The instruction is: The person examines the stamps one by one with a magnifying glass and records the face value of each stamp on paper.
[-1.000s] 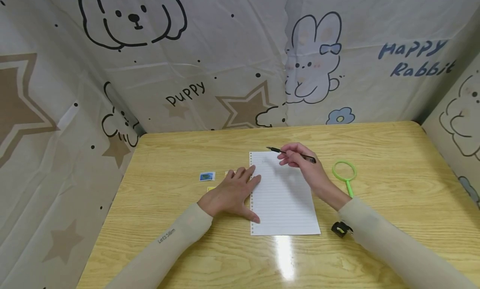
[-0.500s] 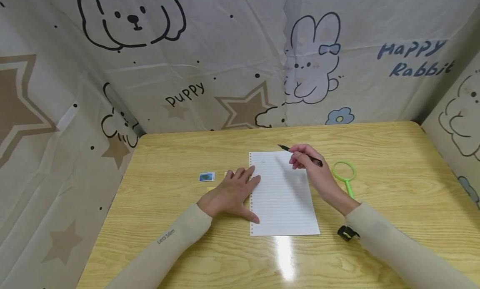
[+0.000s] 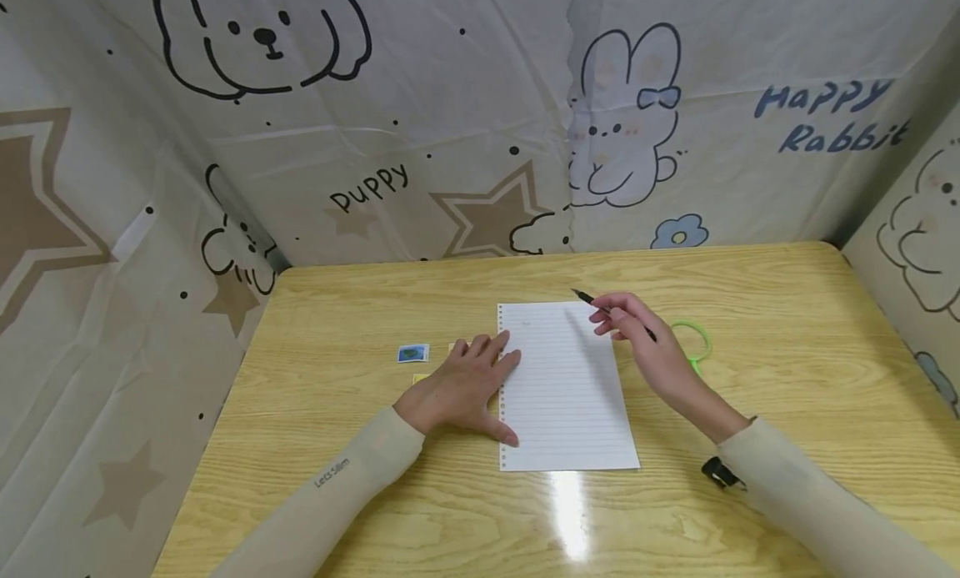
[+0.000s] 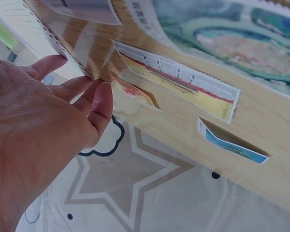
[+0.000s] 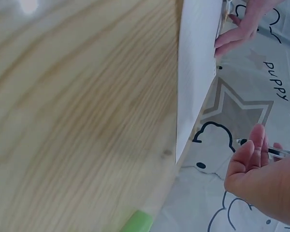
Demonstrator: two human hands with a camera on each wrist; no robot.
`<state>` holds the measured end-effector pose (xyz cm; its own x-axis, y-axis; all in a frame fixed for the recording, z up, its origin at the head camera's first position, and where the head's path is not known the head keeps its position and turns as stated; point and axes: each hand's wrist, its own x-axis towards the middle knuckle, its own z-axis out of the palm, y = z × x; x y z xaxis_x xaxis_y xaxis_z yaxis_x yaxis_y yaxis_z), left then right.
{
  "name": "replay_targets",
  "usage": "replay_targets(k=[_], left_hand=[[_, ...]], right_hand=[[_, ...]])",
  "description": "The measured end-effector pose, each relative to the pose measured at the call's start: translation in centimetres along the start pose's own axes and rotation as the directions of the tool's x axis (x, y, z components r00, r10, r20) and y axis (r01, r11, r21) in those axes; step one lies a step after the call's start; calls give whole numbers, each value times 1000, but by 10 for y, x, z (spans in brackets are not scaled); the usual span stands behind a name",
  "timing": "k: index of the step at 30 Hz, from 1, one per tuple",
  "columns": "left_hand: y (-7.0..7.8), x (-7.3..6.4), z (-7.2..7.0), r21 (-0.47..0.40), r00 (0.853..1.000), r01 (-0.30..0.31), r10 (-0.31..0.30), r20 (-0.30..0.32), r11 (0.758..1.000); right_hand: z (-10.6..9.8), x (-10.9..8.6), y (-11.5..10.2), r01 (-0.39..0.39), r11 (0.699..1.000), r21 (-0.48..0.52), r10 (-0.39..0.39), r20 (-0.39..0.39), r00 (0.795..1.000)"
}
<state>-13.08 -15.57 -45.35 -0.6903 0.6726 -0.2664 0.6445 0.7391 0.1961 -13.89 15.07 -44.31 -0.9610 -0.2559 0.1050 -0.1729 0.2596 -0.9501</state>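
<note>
A white sheet of lined paper with punched holes along its left side lies on the table. My left hand rests spread over that left edge, fingertips and thumb on the paper. Faint small writing shows near the sheet's top left. Above the upper right part of the sheet, my right hand holds a black pen between thumb and fingers, its tip pointing up and left, off the paper. Beside my left hand lie several postage stamps, among them a blue one and a red-and-yellow one. My left hand partly covers some stamps.
A green magnifying glass lies right of the paper, partly hidden by my right hand. A black device is at my right wrist. The wooden table ends at a printed cloth wall at the back.
My right hand has moved right with the pen, away from the sheet's top left, baring the faint writing there. It now covers part of the magnifying glass. My left hand stays put.
</note>
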Motion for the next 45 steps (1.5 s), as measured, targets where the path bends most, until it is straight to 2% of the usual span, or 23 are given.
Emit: replay_targets(k=[5, 10, 15, 18, 36, 45], left_hand=[[0, 0, 0, -11, 1000, -3, 3, 0, 1000], [0, 0, -1, -15, 1000, -4, 4, 0, 1000], [0, 1, -1, -9, 1000, -7, 7, 1, 1000], [0, 2, -1, -6, 1000, -6, 6, 3, 1000], [0, 1, -1, -3, 1000, 1, -1, 8, 1000], [0, 0, 0, 1, 1000, -6, 6, -9, 1000]], right_hand=[[-8, -8, 4, -2, 999, -50, 1, -18, 1000], [-17, -15, 9, 17, 993, -117, -17, 5, 1000], [-25, -22, 15, 11, 959, -282, -5, 22, 1000], [-27, -27, 18, 20, 940, -340, -11, 26, 1000], [-34, -40, 34, 70, 896, -438, -61, 36, 998], [-35, -43, 40, 39, 893, -448, 0, 87, 996]])
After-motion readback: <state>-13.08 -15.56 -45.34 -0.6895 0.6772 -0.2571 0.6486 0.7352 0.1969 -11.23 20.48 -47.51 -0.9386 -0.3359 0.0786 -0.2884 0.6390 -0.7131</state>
